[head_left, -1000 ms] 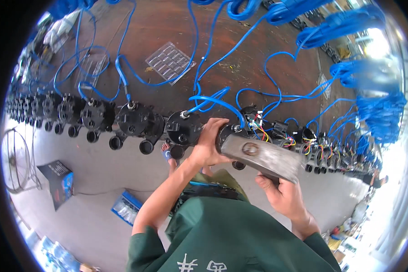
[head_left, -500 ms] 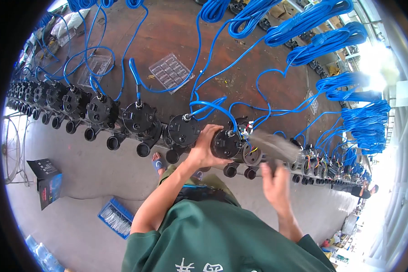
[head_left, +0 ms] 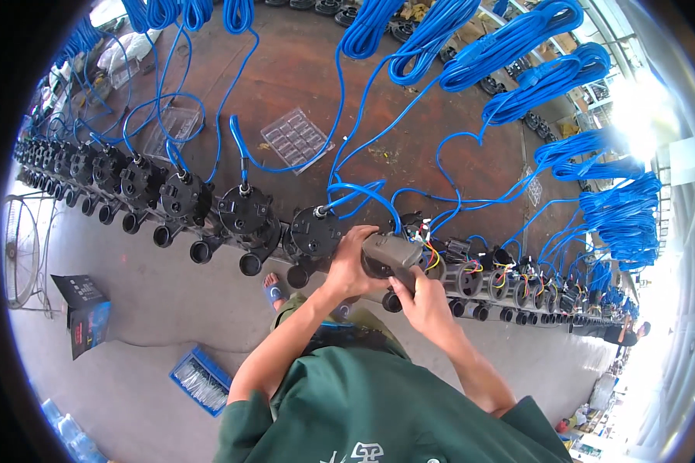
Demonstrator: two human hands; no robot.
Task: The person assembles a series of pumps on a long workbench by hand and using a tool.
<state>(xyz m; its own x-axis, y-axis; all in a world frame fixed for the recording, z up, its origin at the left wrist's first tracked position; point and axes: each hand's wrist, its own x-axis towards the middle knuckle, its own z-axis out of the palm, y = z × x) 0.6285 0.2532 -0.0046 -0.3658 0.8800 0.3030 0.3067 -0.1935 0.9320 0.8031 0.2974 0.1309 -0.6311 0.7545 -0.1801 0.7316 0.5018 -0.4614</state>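
Mallet has swung in from right of the black housing to over its round face; contact unclear. Grey, scuffed, blocky head. Right hand grips its dark handle; left hand is clamped round the housing's side. Housing sits in the row along the table's near edge. Open cylinders to its right hold red/yellow wires. One blue bin on floor, thin pale strips inside. One clear gridded plastic tray ahead.
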